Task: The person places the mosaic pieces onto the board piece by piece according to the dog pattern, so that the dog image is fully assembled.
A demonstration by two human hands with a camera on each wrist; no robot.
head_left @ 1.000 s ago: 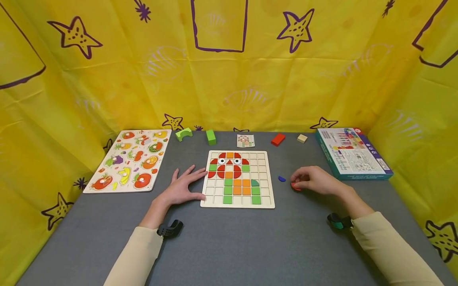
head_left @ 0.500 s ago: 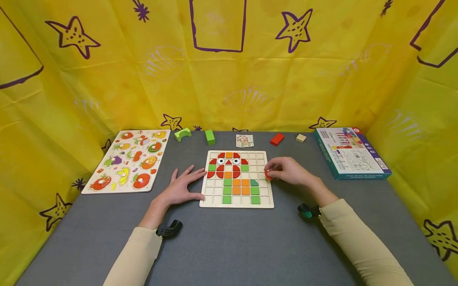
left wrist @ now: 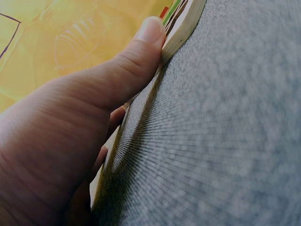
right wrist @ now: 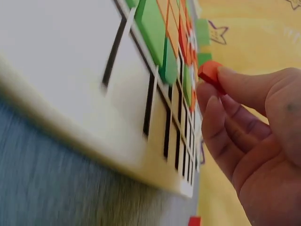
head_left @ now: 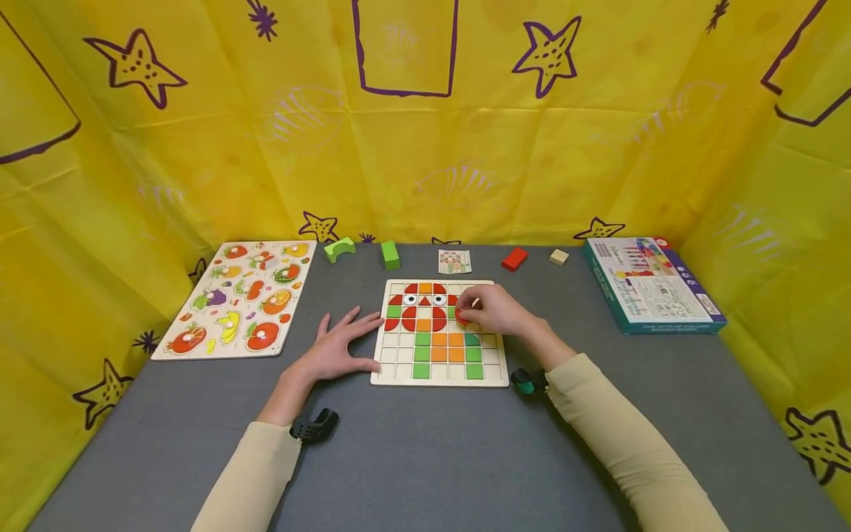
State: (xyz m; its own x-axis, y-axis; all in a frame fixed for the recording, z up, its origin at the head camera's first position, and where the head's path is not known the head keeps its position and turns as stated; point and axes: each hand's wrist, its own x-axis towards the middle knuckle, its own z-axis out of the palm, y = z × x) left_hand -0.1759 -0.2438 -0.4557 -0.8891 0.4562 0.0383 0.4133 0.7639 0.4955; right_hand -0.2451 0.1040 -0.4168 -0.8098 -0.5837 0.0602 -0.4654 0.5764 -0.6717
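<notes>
1. My right hand (head_left: 499, 310) has its fingers (right wrist: 225, 117) pinching a small red piece (right wrist: 210, 72), just above the grid board (head_left: 495, 377) near its right columns.
2. My left hand (head_left: 339, 347) lies flat, fingers relaxed, thumb against the board's left edge.
3. Bare grey tabletop (head_left: 425, 458) sits below both hands.

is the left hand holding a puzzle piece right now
No, the left hand lies flat on the grey table against the grid board's left edge, holding nothing.
</notes>
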